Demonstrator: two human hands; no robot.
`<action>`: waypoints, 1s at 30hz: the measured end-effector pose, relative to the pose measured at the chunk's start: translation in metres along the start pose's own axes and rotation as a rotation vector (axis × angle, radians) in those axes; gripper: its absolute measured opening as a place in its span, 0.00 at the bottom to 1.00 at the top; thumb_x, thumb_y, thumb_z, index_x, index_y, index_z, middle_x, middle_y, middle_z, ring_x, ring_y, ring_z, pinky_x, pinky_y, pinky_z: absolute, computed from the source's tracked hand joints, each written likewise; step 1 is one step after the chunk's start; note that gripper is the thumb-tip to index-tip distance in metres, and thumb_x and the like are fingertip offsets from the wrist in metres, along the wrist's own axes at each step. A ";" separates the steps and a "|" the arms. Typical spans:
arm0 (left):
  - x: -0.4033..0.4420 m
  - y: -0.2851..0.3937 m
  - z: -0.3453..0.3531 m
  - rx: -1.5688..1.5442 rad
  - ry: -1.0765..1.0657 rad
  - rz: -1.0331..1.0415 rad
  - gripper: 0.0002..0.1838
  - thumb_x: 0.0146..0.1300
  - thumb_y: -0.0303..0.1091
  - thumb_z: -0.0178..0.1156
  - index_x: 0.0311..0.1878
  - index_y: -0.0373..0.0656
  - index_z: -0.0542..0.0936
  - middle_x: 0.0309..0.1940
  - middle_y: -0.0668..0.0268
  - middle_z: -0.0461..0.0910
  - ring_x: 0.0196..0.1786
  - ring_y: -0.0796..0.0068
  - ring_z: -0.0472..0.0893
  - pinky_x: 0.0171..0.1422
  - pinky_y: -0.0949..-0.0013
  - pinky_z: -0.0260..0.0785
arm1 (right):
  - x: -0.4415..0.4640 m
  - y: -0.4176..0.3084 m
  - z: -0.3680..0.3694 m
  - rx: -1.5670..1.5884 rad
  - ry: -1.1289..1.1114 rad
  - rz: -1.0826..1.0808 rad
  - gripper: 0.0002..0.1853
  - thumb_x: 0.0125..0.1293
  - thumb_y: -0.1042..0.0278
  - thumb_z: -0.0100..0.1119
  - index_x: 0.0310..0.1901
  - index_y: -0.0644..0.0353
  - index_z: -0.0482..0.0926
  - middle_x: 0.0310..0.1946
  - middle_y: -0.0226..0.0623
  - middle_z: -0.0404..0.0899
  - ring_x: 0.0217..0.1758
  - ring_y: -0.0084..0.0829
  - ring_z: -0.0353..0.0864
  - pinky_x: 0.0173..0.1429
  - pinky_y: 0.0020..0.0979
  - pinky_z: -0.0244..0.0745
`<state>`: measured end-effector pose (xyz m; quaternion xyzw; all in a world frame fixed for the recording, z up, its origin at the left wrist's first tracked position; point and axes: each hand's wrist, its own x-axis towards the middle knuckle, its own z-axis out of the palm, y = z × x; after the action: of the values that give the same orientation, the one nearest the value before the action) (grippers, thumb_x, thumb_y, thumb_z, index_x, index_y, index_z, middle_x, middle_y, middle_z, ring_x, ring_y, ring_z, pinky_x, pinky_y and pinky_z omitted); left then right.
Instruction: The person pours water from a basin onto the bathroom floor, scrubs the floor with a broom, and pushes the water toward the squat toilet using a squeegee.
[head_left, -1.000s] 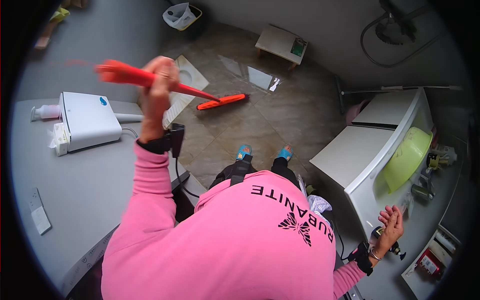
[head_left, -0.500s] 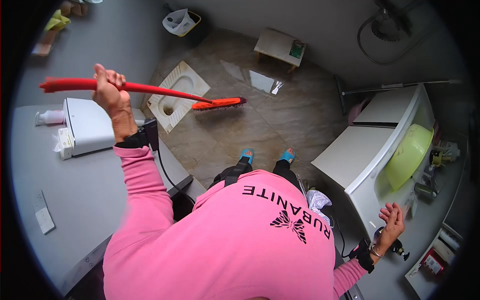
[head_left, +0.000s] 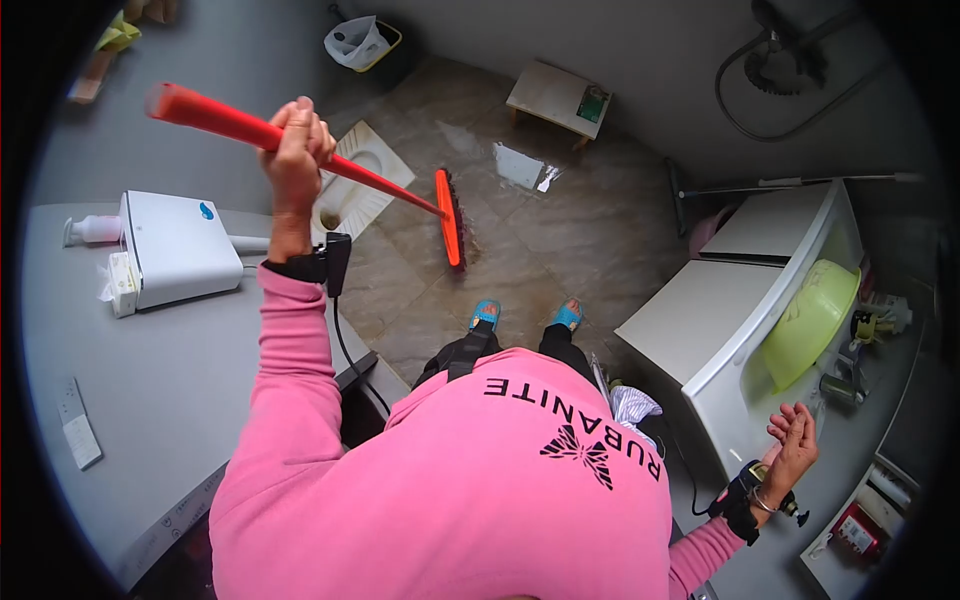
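Note:
My left hand [head_left: 292, 155] is wrapped round the red handle of a long floor brush [head_left: 385, 187]. The orange-red head [head_left: 449, 218] of that brush rests on the wet tiled floor, its dark bristles turned to the right. Just behind the handle lies a squat toilet [head_left: 366, 178], partly covered by my hand and the shaft. My right hand [head_left: 792, 445] is held out at the right, fingers apart and slightly bent, with nothing in it. It hovers near the washbasin [head_left: 735, 425], in which a light green plastic basin [head_left: 812, 322] leans.
A small low table [head_left: 556, 98] and a bin with a white bag [head_left: 362, 45] stand at the far wall. To the left, a white box-shaped appliance [head_left: 185, 245] is beside a pump bottle [head_left: 95, 231]. A hose [head_left: 735, 105] hangs at upper right.
My left hand has moved right and slightly up, tilting the handle more steeply. The brush head has swung from lying crosswise to pointing lengthwise. My right hand has barely moved.

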<state>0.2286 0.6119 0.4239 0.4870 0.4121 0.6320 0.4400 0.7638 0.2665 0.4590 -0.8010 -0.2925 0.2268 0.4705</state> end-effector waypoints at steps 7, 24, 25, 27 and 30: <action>-0.044 -0.074 0.015 0.109 -0.345 -0.085 0.17 0.63 0.32 0.46 0.17 0.44 0.61 0.10 0.75 0.57 0.14 0.86 0.56 0.19 0.79 0.50 | -0.003 -0.004 -0.006 -0.065 0.006 0.035 0.18 0.66 0.63 0.44 0.48 0.71 0.68 0.36 0.42 0.75 0.31 0.23 0.75 0.33 0.21 0.72; -0.058 -0.069 0.063 0.139 -0.532 -0.232 0.18 0.59 0.32 0.52 0.15 0.45 0.60 0.13 0.77 0.60 0.18 0.88 0.59 0.21 0.78 0.51 | -0.006 0.006 -0.010 -0.049 -0.007 0.009 0.17 0.65 0.63 0.45 0.47 0.71 0.69 0.36 0.42 0.75 0.31 0.24 0.76 0.33 0.21 0.72; -0.050 -0.070 0.056 0.127 -0.450 -0.267 0.16 0.59 0.32 0.52 0.17 0.44 0.62 0.14 0.76 0.61 0.18 0.87 0.60 0.23 0.79 0.52 | -0.005 0.008 -0.013 -0.044 -0.006 0.005 0.17 0.65 0.63 0.45 0.47 0.71 0.69 0.36 0.42 0.75 0.31 0.24 0.76 0.33 0.21 0.72; -0.031 -0.056 0.037 0.128 -0.254 -0.106 0.12 0.60 0.28 0.51 0.21 0.45 0.64 0.17 0.72 0.64 0.20 0.82 0.65 0.27 0.79 0.57 | -0.007 0.015 -0.020 -0.008 0.038 0.021 0.17 0.65 0.64 0.45 0.47 0.71 0.69 0.36 0.42 0.75 0.31 0.24 0.76 0.33 0.21 0.72; -0.005 -0.029 -0.009 -0.082 0.416 -0.001 0.12 0.55 0.31 0.58 0.20 0.46 0.66 0.11 0.73 0.63 0.14 0.82 0.64 0.17 0.77 0.58 | -0.012 0.031 -0.028 -0.008 0.062 0.065 0.17 0.65 0.64 0.45 0.47 0.71 0.69 0.36 0.42 0.76 0.31 0.24 0.76 0.33 0.21 0.72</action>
<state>0.2248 0.6136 0.3934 0.3274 0.4683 0.7349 0.3652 0.7807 0.2290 0.4453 -0.8185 -0.2525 0.2159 0.4687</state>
